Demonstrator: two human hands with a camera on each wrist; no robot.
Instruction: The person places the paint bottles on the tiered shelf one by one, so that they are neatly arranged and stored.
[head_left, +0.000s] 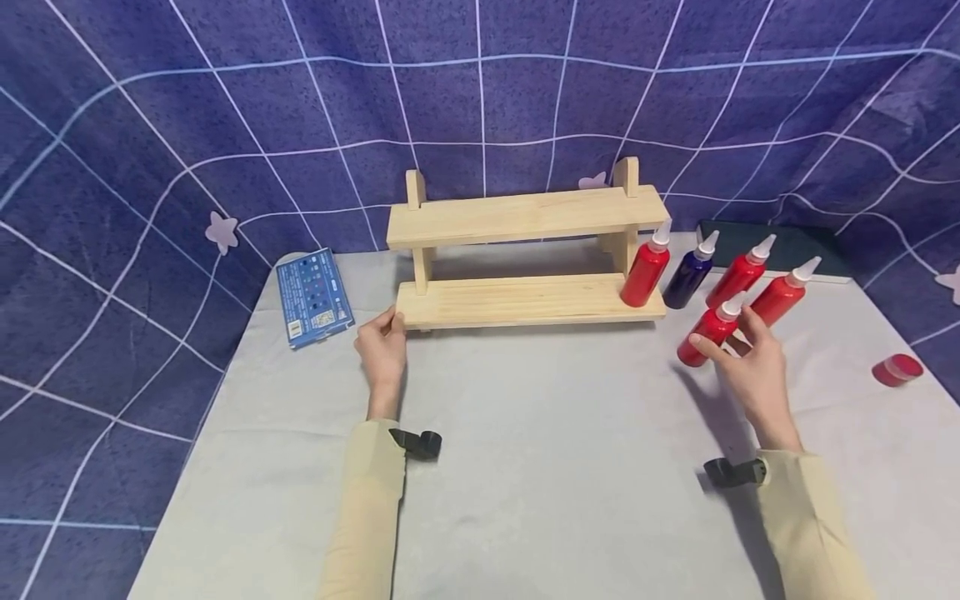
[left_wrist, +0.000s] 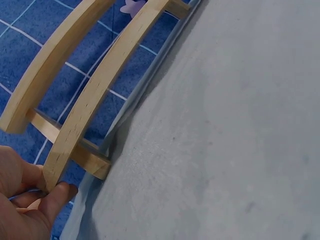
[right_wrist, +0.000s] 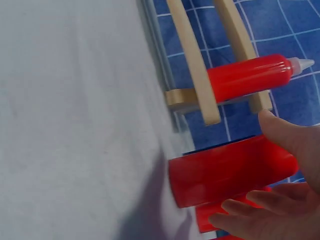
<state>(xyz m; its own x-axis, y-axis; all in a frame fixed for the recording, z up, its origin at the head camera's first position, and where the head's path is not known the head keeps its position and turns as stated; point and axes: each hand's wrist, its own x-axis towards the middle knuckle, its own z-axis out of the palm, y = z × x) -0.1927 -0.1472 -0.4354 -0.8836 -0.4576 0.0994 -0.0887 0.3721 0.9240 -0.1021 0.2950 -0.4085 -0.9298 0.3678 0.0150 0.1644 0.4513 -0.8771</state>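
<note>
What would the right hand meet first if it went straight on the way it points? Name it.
The right hand would most likely meet the frontmost red nozzle bottle, which stands directly in its opening; whether the two already touch is hard to tell.

Your right fingers (head_left: 754, 325) and thumb (head_left: 711, 346) cover part of the red bottle (head_left: 708, 331) between them; whether they press it, you can't tell. In the right wrist view its nozzle is out of sight behind your thumb. Just behind those fingers, another red bottle (head_left: 778, 298) has its base hidden from the head view. The print on the blue box (head_left: 315, 292), left of your left fingers (left_wrist: 56, 200), is too small to read. Beyond those, the wooden rack (left_wrist: 92, 102) runs off the left wrist view's top edge.
</note>
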